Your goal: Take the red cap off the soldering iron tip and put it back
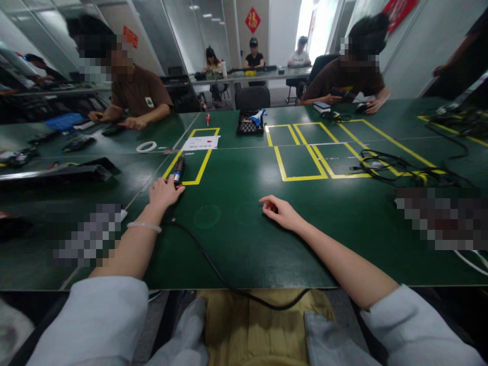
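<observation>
On the left of the green table, my left hand (164, 194) closes over the near end of a dark electric screwdriver (178, 172) with a blue band. The screwdriver lies across the near left part of a yellow tape outline, and part of it is hidden under my fingers. From beside my wrist a black cable (206, 254) runs over the table edge towards my lap. My right hand (281, 211) rests on the table with loosely curled fingers, the index finger apart from the others. Nothing shows in it.
A white paper sheet (201, 143) lies beyond the screwdriver, with a tape roll (146, 147) to its left. Further back are a red-handled screwdriver (208, 120) and a black tray (244, 127). Coiled cables (392, 162) lie at right. Two people sit opposite.
</observation>
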Demonstrator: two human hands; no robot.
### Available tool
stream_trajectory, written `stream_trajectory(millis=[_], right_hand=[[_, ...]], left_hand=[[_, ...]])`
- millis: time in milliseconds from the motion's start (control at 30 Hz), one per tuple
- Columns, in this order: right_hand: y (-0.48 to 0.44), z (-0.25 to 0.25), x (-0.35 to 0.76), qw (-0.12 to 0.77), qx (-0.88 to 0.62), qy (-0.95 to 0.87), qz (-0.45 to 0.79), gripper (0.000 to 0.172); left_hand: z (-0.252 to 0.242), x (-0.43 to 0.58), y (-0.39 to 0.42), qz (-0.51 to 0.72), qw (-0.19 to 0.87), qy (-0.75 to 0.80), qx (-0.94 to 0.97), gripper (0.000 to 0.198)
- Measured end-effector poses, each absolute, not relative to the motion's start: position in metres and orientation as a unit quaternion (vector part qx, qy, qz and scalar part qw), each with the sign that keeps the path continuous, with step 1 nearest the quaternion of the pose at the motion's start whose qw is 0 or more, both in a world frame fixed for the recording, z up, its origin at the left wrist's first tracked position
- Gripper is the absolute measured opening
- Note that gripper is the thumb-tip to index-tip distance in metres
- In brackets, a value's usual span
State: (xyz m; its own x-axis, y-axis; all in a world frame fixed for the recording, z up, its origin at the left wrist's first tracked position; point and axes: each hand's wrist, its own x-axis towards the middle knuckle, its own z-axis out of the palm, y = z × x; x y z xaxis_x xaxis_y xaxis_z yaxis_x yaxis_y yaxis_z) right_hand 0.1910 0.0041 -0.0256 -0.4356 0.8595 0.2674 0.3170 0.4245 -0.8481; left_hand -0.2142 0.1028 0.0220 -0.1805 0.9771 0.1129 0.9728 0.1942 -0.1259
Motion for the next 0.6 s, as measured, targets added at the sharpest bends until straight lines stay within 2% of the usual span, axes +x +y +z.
stream_trajectory(millis=[200,433,533,600], right_hand=[[0.005,-0.027,0.192,0.364,-0.383,-0.763,0.372,0.028],[0.005,-0.026,0.192,0.363,-0.381,-0.765,0.372,0.028],[0.005,-0.027,0.192,0.365,-0.377,-0.766,0.372,0.028],[0.005,-0.027,0.193,0.362,-0.378,-0.767,0.371,0.028]], left_hand=[[0.026,-0.21,0.094,-0.016,0.137,-0.766,-0.628,0.057],[0.042,-0.178,0.097,-0.049,0.107,-0.771,-0.626,0.042],[0.05,-0.136,0.089,-0.096,0.051,-0.731,-0.674,0.038],[0.051,-0.102,0.078,-0.131,-0.051,-0.659,-0.739,0.034]])
